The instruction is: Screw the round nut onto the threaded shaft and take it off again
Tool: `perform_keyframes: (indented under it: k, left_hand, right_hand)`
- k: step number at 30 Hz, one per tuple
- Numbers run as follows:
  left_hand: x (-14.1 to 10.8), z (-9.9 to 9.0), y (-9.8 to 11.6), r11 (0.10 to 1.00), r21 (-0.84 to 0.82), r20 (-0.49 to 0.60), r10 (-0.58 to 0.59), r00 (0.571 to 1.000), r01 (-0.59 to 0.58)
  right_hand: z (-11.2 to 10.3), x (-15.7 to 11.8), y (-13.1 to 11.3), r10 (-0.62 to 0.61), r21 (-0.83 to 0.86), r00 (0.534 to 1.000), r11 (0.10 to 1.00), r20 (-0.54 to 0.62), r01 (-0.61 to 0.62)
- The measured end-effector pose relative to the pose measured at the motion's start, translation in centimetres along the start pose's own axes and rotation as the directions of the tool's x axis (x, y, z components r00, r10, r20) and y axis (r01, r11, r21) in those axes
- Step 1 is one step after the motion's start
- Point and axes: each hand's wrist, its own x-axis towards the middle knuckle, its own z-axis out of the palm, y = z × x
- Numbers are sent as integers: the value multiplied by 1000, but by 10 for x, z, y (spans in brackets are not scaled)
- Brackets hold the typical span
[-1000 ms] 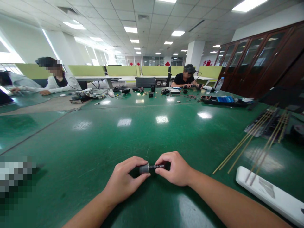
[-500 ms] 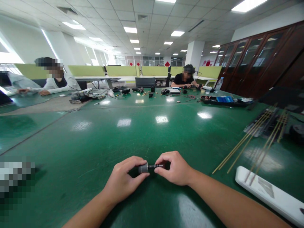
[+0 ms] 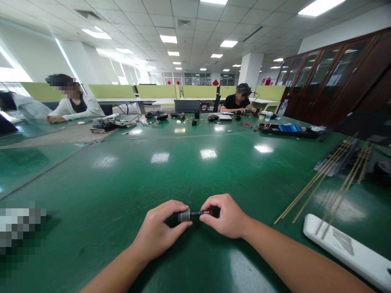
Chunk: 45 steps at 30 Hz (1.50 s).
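Between my hands, just above the green table, lies a small grey cylinder [image 3: 184, 215] with a thin dark shaft [image 3: 196, 213] pointing right. My left hand [image 3: 163, 228] is closed around the cylinder, thumb below and fingers above. The thumb and index finger of my right hand [image 3: 224, 215] pinch the ridged, shiny tip of the shaft. Whether that tip is a separate piece, such as a spring or screw, I cannot tell. My right fingers partly hide its end.
The green table [image 3: 137, 171] spreads out in front. On the right lie thin brass-coloured rods [image 3: 320, 173] and a long white case [image 3: 342, 240]. A black tray [image 3: 284, 131] holds blue items. One person [image 3: 241, 101] works at the far side, another [image 3: 73, 103] sits left.
My right fingers have shifted very slightly right along the shaft; my left hand stays put. The person on the left has drawn both hands together.
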Motion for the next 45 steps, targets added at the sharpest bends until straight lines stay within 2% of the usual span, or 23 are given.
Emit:
perform_keyframes:
  k: [45]
  left_hand:
    - [2, -5, -4, 1000, 12, -2, -3, 1000, 3]
  right_hand:
    - [-1, 0, 2, 39, 5, 999, 999, -27, -39]
